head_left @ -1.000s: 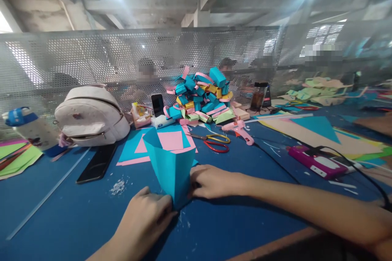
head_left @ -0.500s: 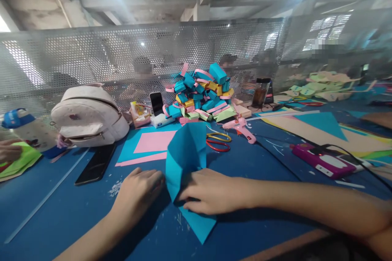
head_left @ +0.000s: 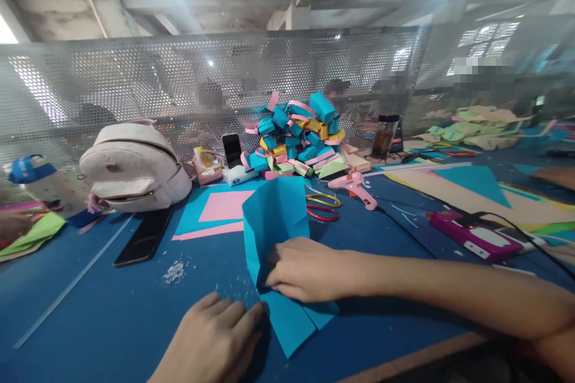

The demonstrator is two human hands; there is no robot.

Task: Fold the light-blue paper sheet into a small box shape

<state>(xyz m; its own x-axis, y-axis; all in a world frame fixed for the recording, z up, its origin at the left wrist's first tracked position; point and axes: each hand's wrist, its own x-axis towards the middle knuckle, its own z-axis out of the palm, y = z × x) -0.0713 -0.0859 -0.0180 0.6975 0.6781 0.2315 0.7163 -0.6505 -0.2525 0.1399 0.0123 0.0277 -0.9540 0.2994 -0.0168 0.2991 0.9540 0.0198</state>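
A sheet of blue paper (head_left: 281,209) stands partly folded up before me, its upper panels raised and its lower flaps lying on the table. My right hand (head_left: 305,269) reaches into the fold from the right, fingers curled against the paper and gripping it, with the fingertips hidden. Low on the left side, my left hand (head_left: 220,335) rests with bent fingers, its index finger close to the paper's lower left edge. Whatever lies under those fingers is hidden.
Behind the paper lie scissors (head_left: 323,213) and a pink glue gun (head_left: 357,188) with a trailing cord. A heap of folded paper pieces (head_left: 309,137) stands at the back. Leftward are a white backpack (head_left: 135,170), a black phone (head_left: 144,238) and paper scraps (head_left: 174,271). A purple power strip (head_left: 471,234) lies right.
My left hand has come down and toward me, from the paper's raised side to its lower edge. The raised paper has spread wider, and a second lower flap now shows beneath my right hand.
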